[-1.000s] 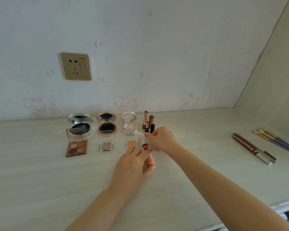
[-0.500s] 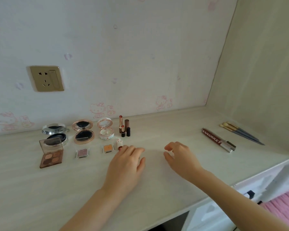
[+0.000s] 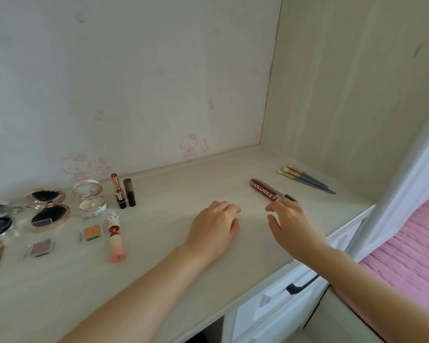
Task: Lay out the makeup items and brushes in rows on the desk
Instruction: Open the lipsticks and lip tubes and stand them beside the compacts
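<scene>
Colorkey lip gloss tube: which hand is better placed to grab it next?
Right. The right hand is open with fingertips at the lip gloss tube's near end. The left hand rests on the desk, farther from it.

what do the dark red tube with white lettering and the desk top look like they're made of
The dark red tube with white lettering looks like glossy clear plastic over red liquid, since light glints along it; glass is possible. Its far end looks silvery, perhaps metal. The pale desk top looks like matte wood-grain laminate: faint streaks, no shine.
</scene>
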`<state>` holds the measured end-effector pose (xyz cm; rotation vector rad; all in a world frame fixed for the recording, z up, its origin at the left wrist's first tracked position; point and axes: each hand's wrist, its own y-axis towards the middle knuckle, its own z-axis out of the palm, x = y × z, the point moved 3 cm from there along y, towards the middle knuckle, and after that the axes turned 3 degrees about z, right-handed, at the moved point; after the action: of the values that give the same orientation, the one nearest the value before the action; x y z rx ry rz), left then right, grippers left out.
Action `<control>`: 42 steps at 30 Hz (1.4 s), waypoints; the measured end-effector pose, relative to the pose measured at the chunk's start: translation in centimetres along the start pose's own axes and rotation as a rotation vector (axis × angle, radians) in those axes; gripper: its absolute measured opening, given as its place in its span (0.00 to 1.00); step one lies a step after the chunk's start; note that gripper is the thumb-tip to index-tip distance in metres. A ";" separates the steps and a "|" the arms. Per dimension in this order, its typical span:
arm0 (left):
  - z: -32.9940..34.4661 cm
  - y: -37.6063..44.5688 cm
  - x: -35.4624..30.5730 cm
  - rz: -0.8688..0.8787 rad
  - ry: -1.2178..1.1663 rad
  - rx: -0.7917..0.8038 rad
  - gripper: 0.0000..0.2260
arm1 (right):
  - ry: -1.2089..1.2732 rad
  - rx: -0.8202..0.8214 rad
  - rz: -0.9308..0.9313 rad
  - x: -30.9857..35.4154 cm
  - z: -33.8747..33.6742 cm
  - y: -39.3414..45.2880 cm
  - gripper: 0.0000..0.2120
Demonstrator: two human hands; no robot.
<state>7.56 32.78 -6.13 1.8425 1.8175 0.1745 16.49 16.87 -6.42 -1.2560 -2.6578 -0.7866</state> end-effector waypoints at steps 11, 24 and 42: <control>5.2 8.6 -1.0 0.056 -0.053 0.265 0.23 | -0.242 -0.028 0.007 -4.3 -0.6 2.8 0.13; 6.4 10.3 -0.9 0.211 0.069 0.322 0.22 | -0.248 -0.067 -0.011 -4.2 0.1 2.9 0.08; 4.6 9.8 -0.2 0.270 0.108 0.304 0.04 | -0.150 -0.061 0.027 -3.7 0.1 2.0 0.12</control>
<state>18.34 31.81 -5.50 2.3318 1.7348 0.1008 20.44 15.42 -6.78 -1.4164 -2.7448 -0.8050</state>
